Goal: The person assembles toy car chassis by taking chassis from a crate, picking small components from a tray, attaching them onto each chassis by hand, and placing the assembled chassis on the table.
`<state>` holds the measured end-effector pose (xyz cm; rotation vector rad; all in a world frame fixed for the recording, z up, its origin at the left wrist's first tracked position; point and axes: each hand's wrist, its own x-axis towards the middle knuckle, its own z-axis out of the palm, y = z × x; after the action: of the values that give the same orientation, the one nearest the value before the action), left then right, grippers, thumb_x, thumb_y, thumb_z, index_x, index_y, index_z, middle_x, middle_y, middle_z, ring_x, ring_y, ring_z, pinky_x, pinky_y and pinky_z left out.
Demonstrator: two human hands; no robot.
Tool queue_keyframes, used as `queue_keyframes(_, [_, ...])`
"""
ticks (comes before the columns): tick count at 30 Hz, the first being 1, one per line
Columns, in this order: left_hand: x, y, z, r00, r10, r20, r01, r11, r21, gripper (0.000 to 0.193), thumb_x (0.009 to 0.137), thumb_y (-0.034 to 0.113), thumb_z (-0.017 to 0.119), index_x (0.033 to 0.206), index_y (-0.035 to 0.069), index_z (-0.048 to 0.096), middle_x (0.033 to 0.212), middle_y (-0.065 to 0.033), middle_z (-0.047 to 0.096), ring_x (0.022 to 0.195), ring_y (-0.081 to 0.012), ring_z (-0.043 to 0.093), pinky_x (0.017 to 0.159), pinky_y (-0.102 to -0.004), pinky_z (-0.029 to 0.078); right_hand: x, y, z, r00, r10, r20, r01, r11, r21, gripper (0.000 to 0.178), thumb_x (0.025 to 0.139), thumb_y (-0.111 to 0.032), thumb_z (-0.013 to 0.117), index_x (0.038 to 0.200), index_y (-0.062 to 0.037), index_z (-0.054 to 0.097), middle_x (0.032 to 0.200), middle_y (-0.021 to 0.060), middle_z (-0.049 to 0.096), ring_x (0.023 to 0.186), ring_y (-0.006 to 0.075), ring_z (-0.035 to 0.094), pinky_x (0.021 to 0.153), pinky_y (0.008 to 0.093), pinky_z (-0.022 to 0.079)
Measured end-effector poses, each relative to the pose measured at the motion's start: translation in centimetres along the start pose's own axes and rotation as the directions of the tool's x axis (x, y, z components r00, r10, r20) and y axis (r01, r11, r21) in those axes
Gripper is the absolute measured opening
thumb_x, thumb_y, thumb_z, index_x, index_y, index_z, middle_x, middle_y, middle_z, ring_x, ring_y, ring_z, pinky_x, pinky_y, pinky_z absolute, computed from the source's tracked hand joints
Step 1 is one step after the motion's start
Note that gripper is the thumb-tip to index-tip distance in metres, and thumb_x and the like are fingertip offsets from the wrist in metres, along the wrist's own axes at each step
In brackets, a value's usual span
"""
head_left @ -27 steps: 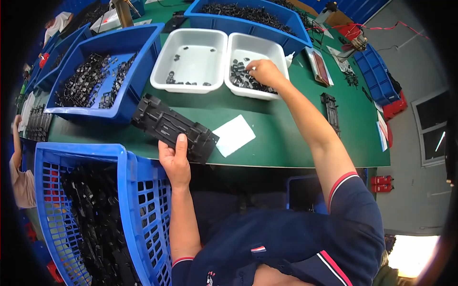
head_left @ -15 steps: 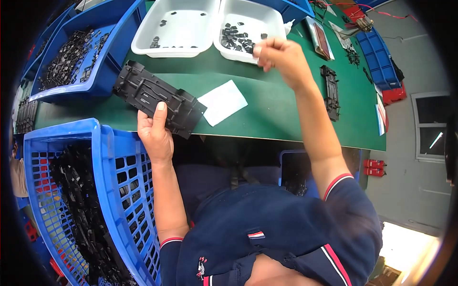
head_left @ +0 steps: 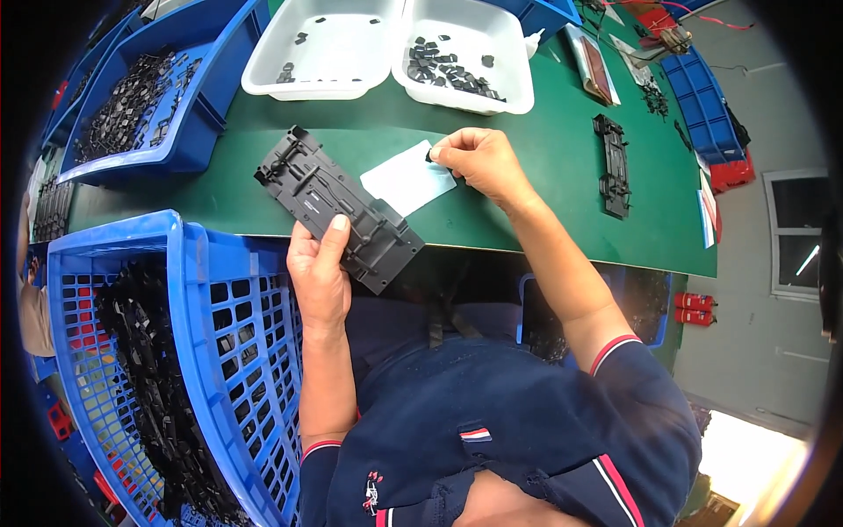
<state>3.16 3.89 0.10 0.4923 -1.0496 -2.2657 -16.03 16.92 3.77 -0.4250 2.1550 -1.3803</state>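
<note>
My left hand (head_left: 321, 274) grips a long black moulded plastic part (head_left: 338, 204) with its thumb on top, tilted over the front edge of the green table (head_left: 290, 233). My right hand (head_left: 485, 162) is closed in a pinch just above a white sheet of paper (head_left: 406, 181). A small black piece (head_left: 429, 155) shows at its fingertips; most of it is hidden. Behind that hand, a white tray (head_left: 523, 88) holds several small black pieces (head_left: 443, 63). A second white tray (head_left: 318, 90) beside it has fewer such pieces.
At the left, a blue bin (head_left: 195, 105) holds a heap of small black parts. Below it stands a blue slatted crate (head_left: 180, 299) full of black parts. Another long black part (head_left: 612, 165) lies on the table at right, near a blue crate (head_left: 701, 101).
My right hand has come from the right white tray toward me and left, with a small black piece in its pinch. My left hand has brought the long part rightward and nearer.
</note>
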Motion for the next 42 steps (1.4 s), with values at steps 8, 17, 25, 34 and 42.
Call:
queue_keyframes(8, [0.0,-0.5,-0.1,1.0,-0.023,-0.006,0.023,1.0,0.018,0.025,0.09,0.006,0.059,0.114,-0.001,0.054,0.107,-0.0079,0.063,0.096,-0.0126,0.06,0.09,-0.027,0.045,0.8,1.0,0.4,0.999,-0.034,-0.03,0.032,0.997,-0.067,0.015,0.076,-0.015,0.072,0.077,-0.0004,0.068,0.069,0.0034,0.063,0.062,0.008,0.054,0.057,0.0253,0.045])
queue_keyframes(17, [0.1,-0.6,0.1,0.999,-0.033,-0.014,0.034,0.998,0.052,0.026,0.09,0.006,0.06,0.114,-0.002,0.053,0.106,-0.0083,0.063,0.096,-0.0126,0.06,0.09,-0.0271,0.045,0.5,1.3,1.2,0.987,-0.134,-0.091,0.105,0.958,-0.266,0.018,0.075,-0.019,0.07,0.082,-0.0016,0.07,0.074,0.0069,0.066,0.067,0.0132,0.061,0.064,0.0283,0.049])
queue_keyframes(25, [0.2,-0.6,-0.2,0.998,-0.069,0.004,0.069,0.992,0.103,0.031,0.089,0.005,0.058,0.118,-0.003,0.051,0.111,-0.0105,0.061,0.101,-0.0166,0.059,0.092,-0.0305,0.044,0.3,1.5,0.4,0.992,-0.105,-0.07,0.105,0.994,-0.003,0.015,0.078,-0.015,0.07,0.084,-0.0011,0.069,0.076,0.0037,0.066,0.068,0.0091,0.058,0.063,0.0249,0.048])
queue_keyframes(34, [-0.5,0.1,1.2,0.999,-0.007,-0.035,0.009,0.998,0.063,0.024,0.09,0.004,0.059,0.113,-0.001,0.054,0.105,-0.0074,0.063,0.095,-0.0128,0.06,0.089,-0.0267,0.046,-4.0,1.6,-0.1,0.619,-0.778,-0.109,0.773,0.628,-0.088,0.012,0.079,0.005,0.068,0.089,0.0006,0.064,0.083,0.0077,0.066,0.073,0.0136,0.062,0.063,0.0242,0.05])
queue_keyframes(42, [-1.0,0.7,2.1,1.0,0.0,0.029,-0.001,1.0,0.018,0.025,0.089,0.004,0.06,0.113,0.0,0.055,0.105,-0.0071,0.064,0.093,-0.0121,0.06,0.086,-0.0258,0.047,-7.2,1.6,-0.5,0.211,-0.975,0.065,0.946,0.187,-0.265,0.028,0.071,0.011,0.068,0.095,-0.0034,0.063,0.091,0.013,0.066,0.073,0.0248,0.064,0.062,0.0303,0.052])
